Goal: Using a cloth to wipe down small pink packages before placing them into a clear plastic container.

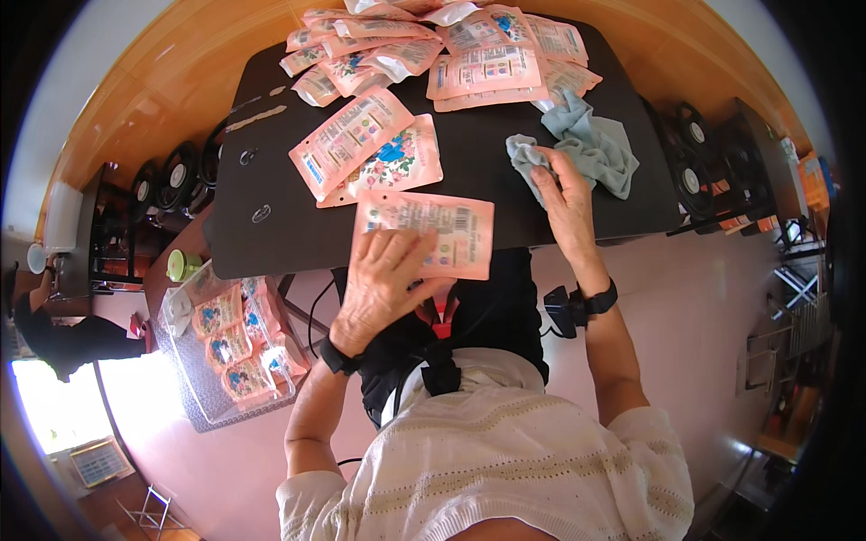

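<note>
My left hand [382, 280] holds a pink printed pouch [467, 230] at the near edge of the black table [473, 145], its fingers spread over the printed side and the thumb at the lower rim. My right hand [565, 193] pinches a bunched end of a grey-blue cloth [612, 152] that lies crumpled on the table's right part. Two more pouches overlap just beyond my left hand, the upper pouch [358, 138] with its text side up, the lower pouch [406, 159] showing flowers. Along the far side lie a loose heap of pouches [358, 54] and a flatter stack [484, 71].
Left of the table, a clear plastic bin [230, 358] holds several floral pouches, with a green lidded cup [183, 265] near it. A person in dark clothes [74, 338] is at the far left. Racks with black wheels [693, 179] stand on both sides.
</note>
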Motion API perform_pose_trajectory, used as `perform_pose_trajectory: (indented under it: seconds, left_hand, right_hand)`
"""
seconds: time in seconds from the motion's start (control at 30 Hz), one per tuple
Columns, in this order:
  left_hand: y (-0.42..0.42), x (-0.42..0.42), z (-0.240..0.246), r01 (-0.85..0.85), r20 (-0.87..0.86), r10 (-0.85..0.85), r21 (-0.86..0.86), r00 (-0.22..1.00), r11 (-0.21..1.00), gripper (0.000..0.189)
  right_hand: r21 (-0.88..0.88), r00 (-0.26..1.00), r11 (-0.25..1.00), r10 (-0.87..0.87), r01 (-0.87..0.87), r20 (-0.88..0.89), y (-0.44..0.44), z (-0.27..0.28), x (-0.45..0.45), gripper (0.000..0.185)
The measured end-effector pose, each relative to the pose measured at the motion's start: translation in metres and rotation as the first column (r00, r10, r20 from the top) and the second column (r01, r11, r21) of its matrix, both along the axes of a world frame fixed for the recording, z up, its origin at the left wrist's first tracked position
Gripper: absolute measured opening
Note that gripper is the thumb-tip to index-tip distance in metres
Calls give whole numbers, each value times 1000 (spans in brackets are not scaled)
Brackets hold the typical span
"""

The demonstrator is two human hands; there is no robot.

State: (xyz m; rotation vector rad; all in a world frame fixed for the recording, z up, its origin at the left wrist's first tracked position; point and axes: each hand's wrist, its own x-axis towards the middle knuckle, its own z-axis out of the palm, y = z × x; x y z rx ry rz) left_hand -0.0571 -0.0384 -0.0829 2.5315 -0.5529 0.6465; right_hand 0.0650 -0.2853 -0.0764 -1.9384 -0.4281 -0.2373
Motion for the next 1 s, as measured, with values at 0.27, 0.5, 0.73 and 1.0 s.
perform_pose_trajectory:
  seconds: [0.27,0.5,0.73,1.0]
  left_hand:
    - [-32,35,0,-193,-75,190,-29,979,981,53]
    - [-45,49,7,-113,-112,95,-167,989,980,50]
    - [-14,5,-7,-52,-105,39,-118,994,992,40]
    - [-12,-2,-32,-74,20,75,-18,997,997,34]
  right_hand:
    - [545,973,839,111,18,-203,-17,-19,5,28]
    - [664,982,741,30,102,-184,-13,15,-1,29]
    - [-55,909,998,57,-38,412,43,45,-37,32]
    - [-594,874,799,221,92,432,76,-5,-12,24]
